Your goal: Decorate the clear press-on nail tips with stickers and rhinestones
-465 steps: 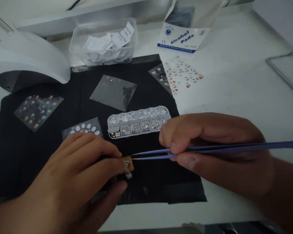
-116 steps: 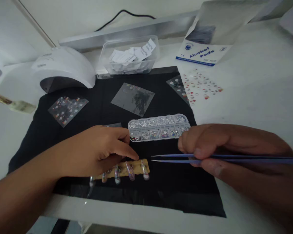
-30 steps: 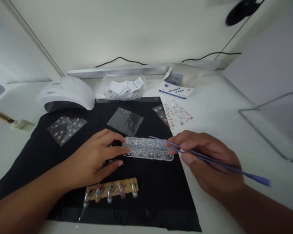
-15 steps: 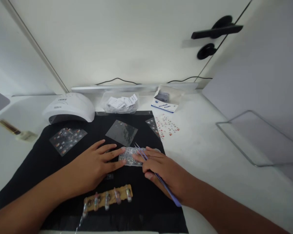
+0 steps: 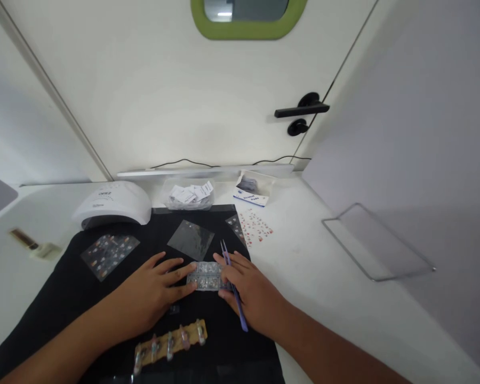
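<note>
My left hand lies flat on the black mat, fingers spread, its fingertips touching the left end of a clear rhinestone box. My right hand covers the box's right end and holds purple tweezers that point away from me. Nearer to me, a tan strip carrying several false nail tips rests on the mat, apart from both hands.
A white nail lamp stands at the back left. Behind the mat are a clear tub of paper packets and an alcohol pads box. Sticker sheets lie on the mat. A wire frame sits at right, a brush at left.
The view has tilted up and pulled back, showing the door handle. Both hands moved from the nail strip to the rhinestone box and now rest on its two ends.
</note>
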A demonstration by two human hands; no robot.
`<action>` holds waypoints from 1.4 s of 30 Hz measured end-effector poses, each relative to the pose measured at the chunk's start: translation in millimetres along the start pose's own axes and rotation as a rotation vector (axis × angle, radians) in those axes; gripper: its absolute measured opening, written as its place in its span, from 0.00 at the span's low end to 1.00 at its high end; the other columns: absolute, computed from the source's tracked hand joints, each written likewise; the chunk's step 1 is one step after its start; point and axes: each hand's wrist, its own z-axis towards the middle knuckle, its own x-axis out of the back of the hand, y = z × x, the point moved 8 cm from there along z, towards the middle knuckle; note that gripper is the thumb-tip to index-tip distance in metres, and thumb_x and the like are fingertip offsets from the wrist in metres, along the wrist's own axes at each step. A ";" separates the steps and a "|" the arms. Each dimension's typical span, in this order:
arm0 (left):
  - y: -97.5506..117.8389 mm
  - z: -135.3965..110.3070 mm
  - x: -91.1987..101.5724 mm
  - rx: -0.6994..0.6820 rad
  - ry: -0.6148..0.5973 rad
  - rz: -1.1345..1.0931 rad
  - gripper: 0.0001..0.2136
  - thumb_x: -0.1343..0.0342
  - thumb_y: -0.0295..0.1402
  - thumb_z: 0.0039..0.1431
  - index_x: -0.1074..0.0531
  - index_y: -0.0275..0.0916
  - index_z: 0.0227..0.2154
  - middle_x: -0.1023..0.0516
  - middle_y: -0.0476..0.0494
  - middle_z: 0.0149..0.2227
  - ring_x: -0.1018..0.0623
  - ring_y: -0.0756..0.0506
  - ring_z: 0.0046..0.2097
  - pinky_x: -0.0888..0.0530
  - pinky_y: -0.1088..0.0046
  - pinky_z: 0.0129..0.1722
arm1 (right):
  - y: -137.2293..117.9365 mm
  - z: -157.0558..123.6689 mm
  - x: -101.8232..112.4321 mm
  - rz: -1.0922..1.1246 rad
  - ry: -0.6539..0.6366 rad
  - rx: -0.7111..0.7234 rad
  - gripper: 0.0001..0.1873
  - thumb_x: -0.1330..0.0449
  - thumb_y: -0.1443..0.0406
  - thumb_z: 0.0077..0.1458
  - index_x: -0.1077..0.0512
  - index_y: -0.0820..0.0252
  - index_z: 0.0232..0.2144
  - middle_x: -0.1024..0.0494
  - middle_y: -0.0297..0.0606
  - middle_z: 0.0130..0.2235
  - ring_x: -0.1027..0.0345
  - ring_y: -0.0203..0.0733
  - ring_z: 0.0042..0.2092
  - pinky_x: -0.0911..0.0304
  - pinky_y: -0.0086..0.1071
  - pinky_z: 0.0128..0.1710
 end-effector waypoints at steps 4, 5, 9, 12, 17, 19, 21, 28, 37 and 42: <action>0.8 1.8 -0.9 -0.015 0.026 -0.027 0.30 0.46 0.19 0.58 0.31 0.52 0.61 0.33 0.46 0.67 0.29 0.33 0.63 0.32 0.44 0.60 | 5.1 -0.5 0.5 0.000 0.022 -0.042 0.09 0.35 0.72 0.52 0.28 0.60 0.35 0.27 0.52 0.62 0.33 0.59 0.62 0.35 0.55 0.62; 0.2 2.0 -1.6 -0.019 0.036 -0.037 0.30 0.47 0.18 0.58 0.31 0.52 0.61 0.33 0.46 0.67 0.29 0.33 0.63 0.32 0.45 0.60 | 6.2 -0.9 -0.1 0.003 0.026 -0.045 0.10 0.34 0.73 0.51 0.29 0.60 0.35 0.26 0.52 0.62 0.32 0.59 0.61 0.33 0.54 0.60; -5.5 0.9 -4.3 -0.025 0.099 -0.082 0.31 0.49 0.18 0.59 0.34 0.55 0.62 0.34 0.48 0.67 0.29 0.35 0.63 0.31 0.45 0.59 | 8.2 -3.5 -1.8 0.011 0.038 -0.045 0.12 0.32 0.74 0.49 0.29 0.59 0.35 0.23 0.50 0.58 0.30 0.55 0.57 0.29 0.49 0.56; -11.4 -2.9 -2.8 -0.018 0.174 -0.112 0.29 0.51 0.20 0.64 0.38 0.52 0.65 0.35 0.43 0.68 0.29 0.36 0.62 0.31 0.45 0.60 | 11.8 -9.2 5.0 0.007 0.062 -0.069 0.12 0.32 0.74 0.49 0.30 0.58 0.34 0.22 0.49 0.56 0.29 0.54 0.55 0.28 0.48 0.54; -21.8 -12.0 1.5 0.018 0.265 -0.148 0.26 0.53 0.23 0.67 0.40 0.47 0.66 0.32 0.36 0.65 0.29 0.36 0.61 0.27 0.48 0.56 | 36.2 -36.9 40.4 -0.036 0.171 -0.199 0.08 0.35 0.71 0.53 0.29 0.57 0.34 0.22 0.49 0.52 0.28 0.53 0.51 0.28 0.48 0.50; -23.3 -13.8 1.7 0.015 0.270 -0.159 0.26 0.53 0.24 0.67 0.39 0.47 0.66 0.31 0.36 0.64 0.28 0.36 0.60 0.26 0.49 0.55 | 53.2 -55.1 57.4 -0.070 0.214 -0.271 0.10 0.36 0.70 0.54 0.27 0.58 0.40 0.22 0.48 0.46 0.27 0.52 0.45 0.26 0.48 0.45; -23.6 -14.2 2.2 0.009 0.275 -0.165 0.26 0.52 0.24 0.66 0.38 0.47 0.65 0.30 0.37 0.63 0.27 0.36 0.59 0.25 0.49 0.54 | 72.7 -74.8 72.8 -0.109 0.251 -0.341 0.17 0.37 0.69 0.55 0.28 0.60 0.49 0.23 0.44 0.39 0.26 0.51 0.40 0.26 0.47 0.41; -21.6 -14.3 10.7 -0.007 0.335 -0.164 0.22 0.51 0.26 0.66 0.33 0.46 0.61 0.26 0.37 0.60 0.25 0.37 0.56 0.25 0.52 0.52 | 131.3 -115.5 98.5 -0.206 0.291 -0.479 0.16 0.41 0.60 0.65 0.29 0.59 0.53 0.25 0.44 0.54 0.26 0.46 0.49 0.26 0.45 0.47; -29.5 -23.3 24.4 0.036 0.446 -0.179 0.17 0.50 0.27 0.68 0.31 0.43 0.57 0.26 0.36 0.57 0.26 0.37 0.55 0.28 0.54 0.52 | 85.1 -88.5 118.7 -0.289 0.417 -0.404 0.22 0.38 0.56 0.61 0.33 0.56 0.55 0.22 0.49 0.50 0.28 0.54 0.55 0.27 0.46 0.48; -26.1 -18.8 19.6 0.028 0.418 -0.193 0.16 0.51 0.27 0.68 0.30 0.42 0.57 0.25 0.36 0.56 0.25 0.38 0.54 0.27 0.54 0.50 | 70.7 -20.6 102.9 -0.388 0.307 -0.440 0.18 0.40 0.59 0.64 0.30 0.60 0.53 0.25 0.44 0.54 0.27 0.48 0.51 0.27 0.48 0.49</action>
